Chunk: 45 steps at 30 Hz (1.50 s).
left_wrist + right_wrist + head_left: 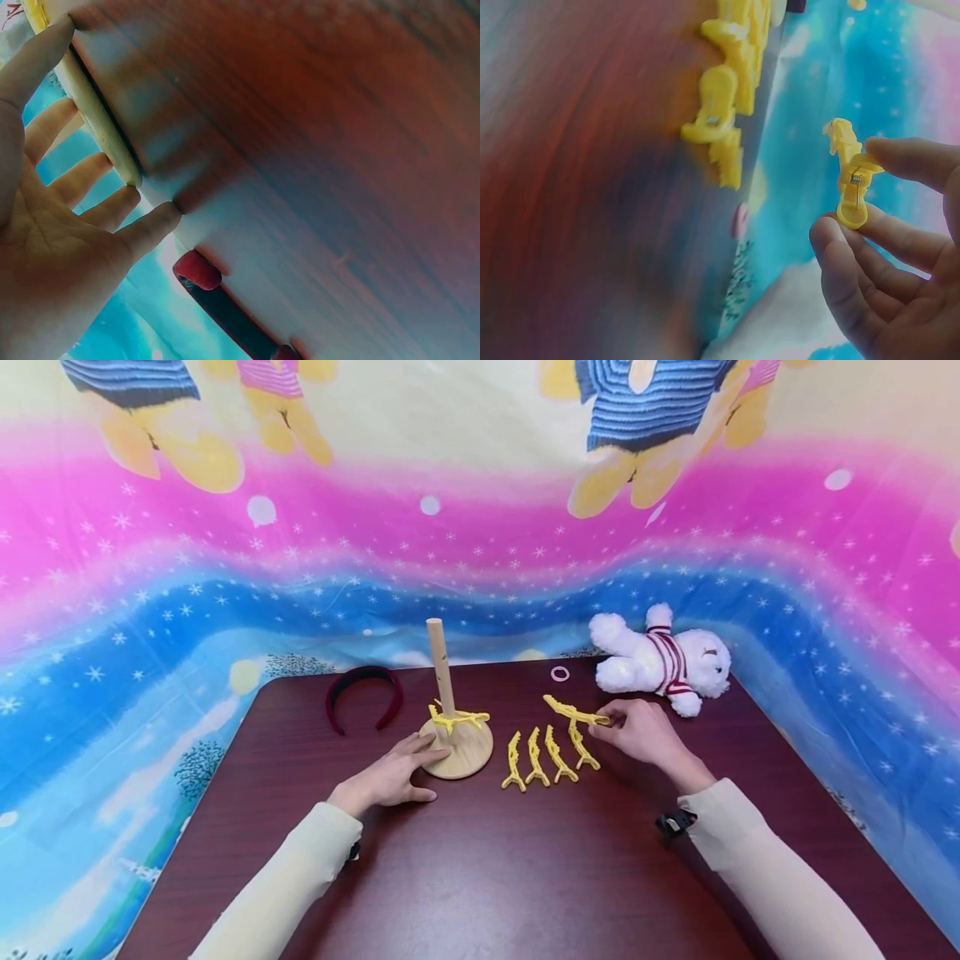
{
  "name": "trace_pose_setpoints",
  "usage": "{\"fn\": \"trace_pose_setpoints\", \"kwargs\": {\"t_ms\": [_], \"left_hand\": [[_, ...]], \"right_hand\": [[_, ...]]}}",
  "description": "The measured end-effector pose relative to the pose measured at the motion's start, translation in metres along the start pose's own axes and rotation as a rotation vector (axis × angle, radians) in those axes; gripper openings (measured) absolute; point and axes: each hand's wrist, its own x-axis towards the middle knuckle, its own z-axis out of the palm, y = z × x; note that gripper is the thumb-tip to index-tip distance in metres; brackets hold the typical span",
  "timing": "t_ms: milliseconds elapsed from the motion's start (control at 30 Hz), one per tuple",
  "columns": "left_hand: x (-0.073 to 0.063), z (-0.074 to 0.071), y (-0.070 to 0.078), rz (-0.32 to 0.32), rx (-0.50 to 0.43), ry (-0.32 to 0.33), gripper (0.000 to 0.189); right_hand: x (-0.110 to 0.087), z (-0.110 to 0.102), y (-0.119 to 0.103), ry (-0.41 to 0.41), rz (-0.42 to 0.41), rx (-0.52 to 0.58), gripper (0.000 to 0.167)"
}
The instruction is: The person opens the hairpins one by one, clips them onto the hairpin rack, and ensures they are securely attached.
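A wooden stand with an upright pole [441, 668] and a round base [465, 762] stands on the table; yellow hair clips [459, 718] lie around the pole's foot. My left hand [390, 770] has its fingers spread, the fingertips on the base's left edge. In the left wrist view the left hand [71, 240] meets the rim of the base [97, 124]. My right hand [645, 732] pinches one yellow hair clip [573, 711] by its handle end above the table. The right wrist view shows that clip [850, 176] between thumb and fingers. Below it, several more clips [718, 105] lie in a row.
A dark red headband [365, 675] lies left of the stand. Toward the back are a small pink ring [560, 674] and, at the right, a white plush bear [667, 656] in a striped top. A printed cloth [480, 568] hangs behind the dark table [480, 877].
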Motion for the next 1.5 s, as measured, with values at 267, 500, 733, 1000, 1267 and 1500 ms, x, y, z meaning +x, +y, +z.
{"fn": "trace_pose_setpoints", "kwargs": {"t_ms": [267,500,733,1000,1267,1500], "left_hand": [[0.000,0.000,0.001,-0.004,0.000,-0.001,0.073],[0.000,-0.001,0.001,0.001,0.002,0.003,0.072],[-0.001,-0.002,0.004,-0.010,-0.006,-0.004,0.072],[-0.002,-0.004,0.005,-0.007,-0.007,0.002,0.072],[-0.002,-0.003,0.003,-0.003,-0.006,0.003,0.073],[-0.002,-0.002,0.003,-0.003,-0.006,0.003,0.073]], "right_hand": [[0.006,-0.002,-0.025,-0.011,-0.068,0.016,0.030],[0.011,-0.001,-0.044,-0.027,-0.120,0.014,0.030],[0.014,-0.001,-0.064,-0.045,-0.153,0.018,0.031],[0.016,0.001,-0.085,-0.034,-0.239,0.027,0.026],[0.022,0.009,-0.104,-0.057,-0.276,0.039,0.019],[0.028,0.018,-0.118,-0.094,-0.302,0.037,0.021]]}}
